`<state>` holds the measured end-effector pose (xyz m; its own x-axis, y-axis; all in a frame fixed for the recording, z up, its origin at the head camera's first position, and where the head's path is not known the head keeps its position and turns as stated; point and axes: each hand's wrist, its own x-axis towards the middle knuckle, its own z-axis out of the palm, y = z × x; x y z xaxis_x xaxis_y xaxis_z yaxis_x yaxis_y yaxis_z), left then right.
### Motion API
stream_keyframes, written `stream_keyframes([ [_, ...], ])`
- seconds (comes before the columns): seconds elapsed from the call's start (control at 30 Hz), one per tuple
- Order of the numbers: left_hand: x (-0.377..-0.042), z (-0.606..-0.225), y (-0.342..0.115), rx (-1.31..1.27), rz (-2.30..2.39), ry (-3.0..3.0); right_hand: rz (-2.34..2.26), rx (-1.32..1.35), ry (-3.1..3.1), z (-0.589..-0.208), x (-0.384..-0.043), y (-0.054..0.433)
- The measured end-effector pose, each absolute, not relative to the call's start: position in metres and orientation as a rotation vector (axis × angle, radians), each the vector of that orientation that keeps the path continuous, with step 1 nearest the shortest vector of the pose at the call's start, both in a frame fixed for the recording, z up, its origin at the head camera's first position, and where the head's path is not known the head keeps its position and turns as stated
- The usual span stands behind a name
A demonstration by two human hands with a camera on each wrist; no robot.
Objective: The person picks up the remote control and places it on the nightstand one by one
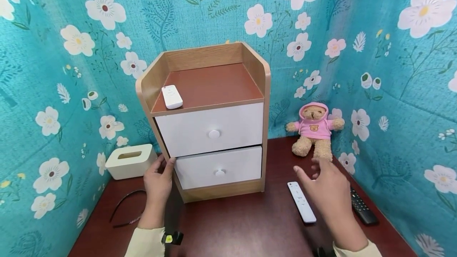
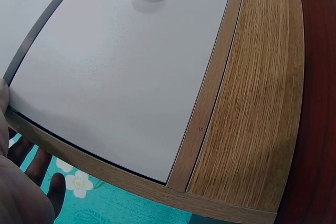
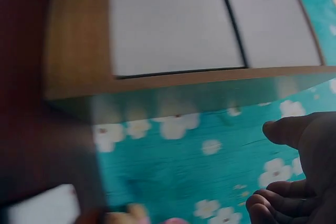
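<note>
Because my left hand (image 1: 158,179) holds the cabinet (image 1: 200,142) at its nearest side edge, thumb in front and fingers along the side, I judge that this grip serves to steady it. The cabinet stands between my hands, while the right hand (image 1: 328,189) is wide, holding nothing, near the white remote (image 1: 302,202).

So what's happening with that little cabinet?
Someone's left grip is holding the left edge of the cabinet, with the thumb on the front and the fingers around the side. The right grip is open and holds nothing. Both drawers look closed or nearly closed. One white remote sits on top, and a teddy bear in a pink hoodie sits off to the right.
</note>
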<state>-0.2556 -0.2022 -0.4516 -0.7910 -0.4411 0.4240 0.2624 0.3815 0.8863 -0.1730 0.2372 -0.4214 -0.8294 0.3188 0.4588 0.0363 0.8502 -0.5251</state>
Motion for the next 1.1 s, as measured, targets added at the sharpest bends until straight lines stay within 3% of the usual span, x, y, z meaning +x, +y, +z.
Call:
stream_keyframes([
  [0.4, -0.256, -0.451, -0.202, 0.147, -1.449, -2.024, 0.691, -0.351, -2.629, -0.495, -0.155, 0.248],
  [1.1, -0.255, -0.453, -0.204, 0.128, -1.448, -2.026, 0.701, -0.384, -2.855, -0.546, -0.158, 0.250],
])
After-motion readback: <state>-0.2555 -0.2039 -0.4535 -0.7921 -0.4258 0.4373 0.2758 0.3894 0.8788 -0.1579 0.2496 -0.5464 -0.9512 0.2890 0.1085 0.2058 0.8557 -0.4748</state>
